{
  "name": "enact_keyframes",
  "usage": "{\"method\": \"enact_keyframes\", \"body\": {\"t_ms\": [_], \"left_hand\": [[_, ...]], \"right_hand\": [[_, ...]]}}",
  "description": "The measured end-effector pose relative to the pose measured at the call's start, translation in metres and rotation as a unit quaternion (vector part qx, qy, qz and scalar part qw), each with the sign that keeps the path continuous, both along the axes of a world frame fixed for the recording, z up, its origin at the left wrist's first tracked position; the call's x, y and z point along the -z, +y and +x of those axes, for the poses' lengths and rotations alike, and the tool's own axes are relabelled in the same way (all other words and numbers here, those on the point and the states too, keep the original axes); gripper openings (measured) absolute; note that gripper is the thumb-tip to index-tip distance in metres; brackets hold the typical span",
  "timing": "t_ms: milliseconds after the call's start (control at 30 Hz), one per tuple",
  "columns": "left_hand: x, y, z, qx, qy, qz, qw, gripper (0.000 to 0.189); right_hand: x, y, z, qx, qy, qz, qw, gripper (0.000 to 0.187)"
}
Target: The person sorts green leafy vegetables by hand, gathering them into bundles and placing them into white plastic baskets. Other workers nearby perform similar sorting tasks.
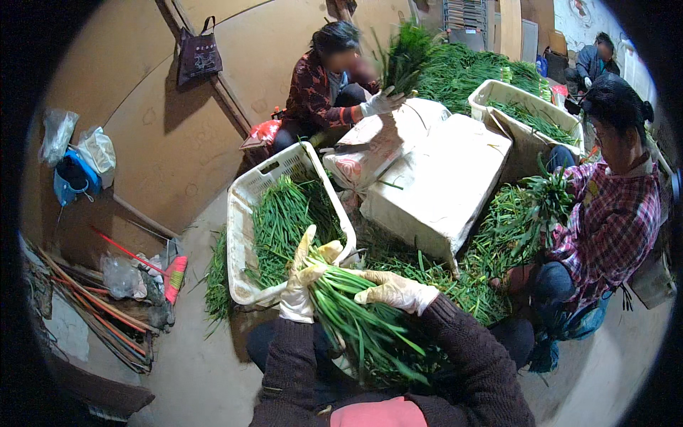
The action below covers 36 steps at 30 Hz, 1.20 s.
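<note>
My left hand (300, 291), in a pale stained glove, grips a bunch of long green leafy stalks (357, 315), likely chives, near their pale ends. The leaves fan down over my lap. My right hand (400, 291), gloved too, lies against the bunch's right side with fingers extended; whether it grips any leaves cannot be told. Just beyond my left hand stands a white plastic crate (235, 256), with similar green stalks (285, 211) inside it.
A white-covered block (437, 171) stands ahead. Loose greens (485, 261) are heaped at its right. One person (320, 91) lifts a bunch; another (608, 213) sits at right, a third (589, 64) farther back. A second crate (525, 93) holds greens. Poles (101, 304) lie at left.
</note>
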<state>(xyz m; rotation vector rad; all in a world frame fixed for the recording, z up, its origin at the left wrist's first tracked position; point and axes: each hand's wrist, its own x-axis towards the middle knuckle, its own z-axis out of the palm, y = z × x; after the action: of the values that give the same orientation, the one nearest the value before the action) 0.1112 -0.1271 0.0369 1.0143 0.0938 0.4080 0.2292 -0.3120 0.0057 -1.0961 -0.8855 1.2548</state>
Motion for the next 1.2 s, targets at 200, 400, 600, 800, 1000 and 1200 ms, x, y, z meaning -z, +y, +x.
{"method": "enact_keyframes", "body": {"t_ms": [200,400,600,800,1000,1200], "left_hand": [[0.007,0.001,-0.009,0.016,-0.035,0.008,0.999,0.081],[0.012,0.011,-0.016,-0.111,-0.014,-0.015,0.994,0.024],[0.008,0.008,-0.013,-0.112,-0.035,0.01,0.993,0.015],[-0.003,0.002,-0.02,-0.049,-0.06,-0.064,0.995,0.026],[-0.005,0.005,-0.023,-0.026,-0.039,-0.049,0.998,0.02],[-0.009,0.002,-0.02,-0.057,-0.025,-0.024,0.998,0.014]], "right_hand": [[-0.002,-0.008,0.001,-0.041,0.005,-0.025,0.999,0.059],[-0.022,-0.014,0.004,0.113,-0.087,-0.002,0.99,0.06],[-0.05,0.007,-0.013,0.235,-0.607,0.199,0.733,0.032],[-0.042,0.012,-0.015,0.23,-0.616,0.166,0.735,0.027],[-0.047,0.013,-0.002,0.144,-0.65,0.144,0.732,0.033],[-0.058,0.011,-0.013,0.192,-0.655,0.189,0.706,0.028]]}}
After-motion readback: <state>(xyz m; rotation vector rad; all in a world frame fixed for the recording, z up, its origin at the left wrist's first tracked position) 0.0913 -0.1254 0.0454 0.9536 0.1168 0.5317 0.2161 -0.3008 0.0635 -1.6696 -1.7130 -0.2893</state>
